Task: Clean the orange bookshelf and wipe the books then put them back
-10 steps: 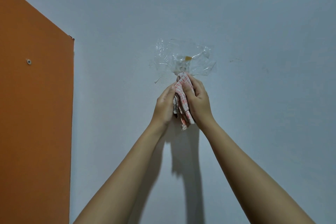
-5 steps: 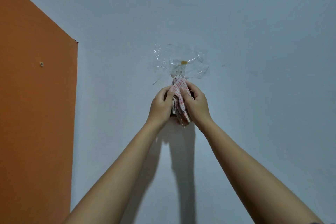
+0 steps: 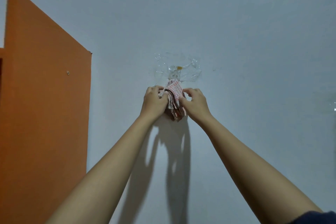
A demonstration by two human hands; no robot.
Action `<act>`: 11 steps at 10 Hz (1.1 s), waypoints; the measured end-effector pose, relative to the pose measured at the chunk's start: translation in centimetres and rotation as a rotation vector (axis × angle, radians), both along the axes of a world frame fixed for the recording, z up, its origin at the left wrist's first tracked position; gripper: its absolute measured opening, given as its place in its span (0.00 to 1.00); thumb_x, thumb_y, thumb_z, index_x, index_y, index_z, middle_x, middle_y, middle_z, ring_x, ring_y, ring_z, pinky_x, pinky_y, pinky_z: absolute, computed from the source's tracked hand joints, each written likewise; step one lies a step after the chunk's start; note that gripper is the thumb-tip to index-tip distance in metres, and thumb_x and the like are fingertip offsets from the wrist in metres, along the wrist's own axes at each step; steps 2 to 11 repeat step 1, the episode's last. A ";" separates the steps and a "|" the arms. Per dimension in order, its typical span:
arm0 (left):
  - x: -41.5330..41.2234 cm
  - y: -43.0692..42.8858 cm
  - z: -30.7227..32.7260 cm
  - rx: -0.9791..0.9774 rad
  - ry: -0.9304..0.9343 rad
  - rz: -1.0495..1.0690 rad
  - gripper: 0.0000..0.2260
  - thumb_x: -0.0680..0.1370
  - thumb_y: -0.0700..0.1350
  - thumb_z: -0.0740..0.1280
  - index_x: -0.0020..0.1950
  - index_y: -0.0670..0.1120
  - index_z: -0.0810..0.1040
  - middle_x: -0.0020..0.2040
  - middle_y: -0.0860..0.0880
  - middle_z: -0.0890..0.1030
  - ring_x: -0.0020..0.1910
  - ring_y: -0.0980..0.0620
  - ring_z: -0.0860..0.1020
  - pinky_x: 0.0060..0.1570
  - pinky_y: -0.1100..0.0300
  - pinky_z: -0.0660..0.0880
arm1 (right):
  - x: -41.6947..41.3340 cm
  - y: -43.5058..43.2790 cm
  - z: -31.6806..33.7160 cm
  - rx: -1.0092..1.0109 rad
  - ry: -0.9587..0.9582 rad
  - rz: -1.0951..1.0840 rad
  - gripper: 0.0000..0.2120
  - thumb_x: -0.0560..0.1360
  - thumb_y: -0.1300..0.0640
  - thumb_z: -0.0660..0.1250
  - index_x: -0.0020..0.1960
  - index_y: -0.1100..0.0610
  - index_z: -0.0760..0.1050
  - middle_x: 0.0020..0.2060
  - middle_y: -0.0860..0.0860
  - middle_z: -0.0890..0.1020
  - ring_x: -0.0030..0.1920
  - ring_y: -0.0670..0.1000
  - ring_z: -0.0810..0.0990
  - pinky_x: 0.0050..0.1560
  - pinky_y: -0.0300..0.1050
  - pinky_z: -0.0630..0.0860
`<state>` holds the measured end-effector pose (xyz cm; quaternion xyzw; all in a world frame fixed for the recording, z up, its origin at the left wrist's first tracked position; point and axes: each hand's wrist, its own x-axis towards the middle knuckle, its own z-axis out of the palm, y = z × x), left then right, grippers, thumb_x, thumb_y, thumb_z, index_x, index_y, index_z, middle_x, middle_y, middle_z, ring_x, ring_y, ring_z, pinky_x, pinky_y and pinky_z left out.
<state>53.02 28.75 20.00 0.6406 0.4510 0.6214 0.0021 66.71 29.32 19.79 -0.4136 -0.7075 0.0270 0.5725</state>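
A red-and-white checked cloth (image 3: 175,96) hangs bunched against the pale wall, its top at a clear taped hook (image 3: 175,71). My left hand (image 3: 152,101) grips the cloth's left side with curled fingers. My right hand (image 3: 195,102) pinches its right side. The orange bookshelf (image 3: 45,105) shows only its flat side panel at the left, a small screw in it. No books are in view.
The pale grey wall (image 3: 254,60) fills most of the view. Crumpled clear tape spreads around the hook. Another bit of clear tape (image 3: 333,105) glints at the far right edge.
Both hands have slid lower on the cloth and spread apart to its two sides. The view has shifted, showing more of the orange panel and its top edge.
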 end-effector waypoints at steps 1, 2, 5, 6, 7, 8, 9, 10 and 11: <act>0.2 -1.9 -0.3 0.003 0.019 0.056 0.13 0.79 0.44 0.61 0.61 0.42 0.75 0.61 0.43 0.73 0.61 0.48 0.72 0.56 0.63 0.64 | 0.6 -2.1 -0.1 0.004 -0.034 -0.021 0.17 0.77 0.58 0.62 0.65 0.60 0.72 0.62 0.56 0.70 0.57 0.50 0.72 0.46 0.29 0.59; 0.2 -1.9 -0.3 0.003 0.019 0.056 0.13 0.79 0.44 0.61 0.61 0.42 0.75 0.61 0.43 0.73 0.61 0.48 0.72 0.56 0.63 0.64 | 0.6 -2.1 -0.1 0.004 -0.034 -0.021 0.17 0.77 0.58 0.62 0.65 0.60 0.72 0.62 0.56 0.70 0.57 0.50 0.72 0.46 0.29 0.59; 0.2 -1.9 -0.3 0.003 0.019 0.056 0.13 0.79 0.44 0.61 0.61 0.42 0.75 0.61 0.43 0.73 0.61 0.48 0.72 0.56 0.63 0.64 | 0.6 -2.1 -0.1 0.004 -0.034 -0.021 0.17 0.77 0.58 0.62 0.65 0.60 0.72 0.62 0.56 0.70 0.57 0.50 0.72 0.46 0.29 0.59; 0.2 -1.9 -0.3 0.003 0.019 0.056 0.13 0.79 0.44 0.61 0.61 0.42 0.75 0.61 0.43 0.73 0.61 0.48 0.72 0.56 0.63 0.64 | 0.6 -2.1 -0.1 0.004 -0.034 -0.021 0.17 0.77 0.58 0.62 0.65 0.60 0.72 0.62 0.56 0.70 0.57 0.50 0.72 0.46 0.29 0.59; 0.2 -1.9 -0.3 0.003 0.019 0.056 0.13 0.79 0.44 0.61 0.61 0.42 0.75 0.61 0.43 0.73 0.61 0.48 0.72 0.56 0.63 0.64 | 0.6 -2.1 -0.1 0.004 -0.034 -0.021 0.17 0.77 0.58 0.62 0.65 0.60 0.72 0.62 0.56 0.70 0.57 0.50 0.72 0.46 0.29 0.59; 0.2 -1.9 -0.3 0.003 0.019 0.056 0.13 0.79 0.44 0.61 0.61 0.42 0.75 0.61 0.43 0.73 0.61 0.48 0.72 0.56 0.63 0.64 | 0.6 -2.1 -0.1 0.004 -0.034 -0.021 0.17 0.77 0.58 0.62 0.65 0.60 0.72 0.62 0.56 0.70 0.57 0.50 0.72 0.46 0.29 0.59; 0.2 -1.9 -0.3 0.003 0.019 0.056 0.13 0.79 0.44 0.61 0.61 0.42 0.75 0.61 0.43 0.73 0.61 0.48 0.72 0.56 0.63 0.64 | 0.6 -2.1 -0.1 0.004 -0.034 -0.021 0.17 0.77 0.58 0.62 0.65 0.60 0.72 0.62 0.56 0.70 0.57 0.50 0.72 0.46 0.29 0.59; 0.2 -1.9 -0.3 0.003 0.019 0.056 0.13 0.79 0.44 0.61 0.61 0.42 0.75 0.61 0.43 0.73 0.61 0.48 0.72 0.56 0.63 0.64 | 0.6 -2.1 -0.1 0.004 -0.034 -0.021 0.17 0.77 0.58 0.62 0.65 0.60 0.72 0.62 0.56 0.70 0.57 0.50 0.72 0.46 0.29 0.59; 0.2 -1.9 -0.3 0.003 0.019 0.056 0.13 0.79 0.44 0.61 0.61 0.42 0.75 0.61 0.43 0.73 0.61 0.48 0.72 0.56 0.63 0.64 | 0.6 -2.1 -0.1 0.004 -0.034 -0.021 0.17 0.77 0.58 0.62 0.65 0.60 0.72 0.62 0.56 0.70 0.57 0.50 0.72 0.46 0.29 0.59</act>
